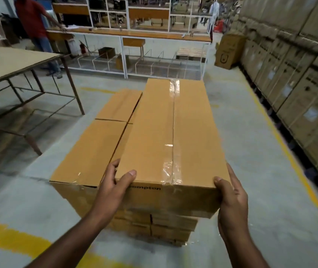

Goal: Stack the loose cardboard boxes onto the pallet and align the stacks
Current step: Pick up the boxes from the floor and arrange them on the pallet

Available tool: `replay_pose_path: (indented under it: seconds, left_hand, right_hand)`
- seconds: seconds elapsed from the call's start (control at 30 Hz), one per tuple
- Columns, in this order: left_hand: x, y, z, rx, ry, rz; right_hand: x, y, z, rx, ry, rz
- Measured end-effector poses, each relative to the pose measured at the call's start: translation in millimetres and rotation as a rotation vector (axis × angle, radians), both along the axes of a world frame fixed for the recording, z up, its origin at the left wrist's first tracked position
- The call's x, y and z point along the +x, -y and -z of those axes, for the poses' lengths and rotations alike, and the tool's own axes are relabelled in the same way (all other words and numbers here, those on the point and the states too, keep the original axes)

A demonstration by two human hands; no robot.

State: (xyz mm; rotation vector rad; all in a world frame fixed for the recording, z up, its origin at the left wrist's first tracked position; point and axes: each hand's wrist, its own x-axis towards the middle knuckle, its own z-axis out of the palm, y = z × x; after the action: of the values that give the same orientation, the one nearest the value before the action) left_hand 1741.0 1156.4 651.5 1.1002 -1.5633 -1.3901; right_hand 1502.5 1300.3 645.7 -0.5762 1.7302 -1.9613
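Cardboard box (171, 136), long and sealed with clear tape down its top seam, is held at its near end by both hands. The left hand (115, 182) grips the near left corner, thumb on the top face and fingers curled round the left side. The right hand (229, 192) grips the near right corner, thumb on the top edge, the remaining fingers hidden behind the side. The hands are set well apart, one at each near corner, equally close to the box.

Position: the box sits on the right side of the stack (154, 225), higher than the neighbouring boxes (100, 147) to its left, which lie just beside it. Whether it rests fully on the layer beneath or is partly carried cannot be determined. The pallet itself is not visible under the stack.

Orientation: the long axis runs straight away from the person, the far end pointing toward the white shelving (144, 64). The near end face appears to overhang the layers below.

Assessment: placement appears nearly complete. The remaining move would likely be a push along the long axis, away from the person, to bring the near face flush.
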Motion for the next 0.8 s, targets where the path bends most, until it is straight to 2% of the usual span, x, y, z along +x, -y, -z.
replay_pose_path:
  seconds: [0.2,0.43,0.67,0.8]
  left_hand:
    - [-63,-3,38,0.201,0.091,0.289]
    - [-85,-10,115,0.451,0.177,0.424]
    - [-80,5,166,0.536,0.296,0.459]
    - [-74,25,187,0.496,0.383,0.499]
  right_hand:
    - [-99,-30,24,0.155,-0.009,-0.060]
    - [-138,-50,94,0.330,0.082,-0.155]
    - [-133,-35,157,0.463,0.235,-0.303]
    - [-129,-26,193,0.576,0.220,-0.444]
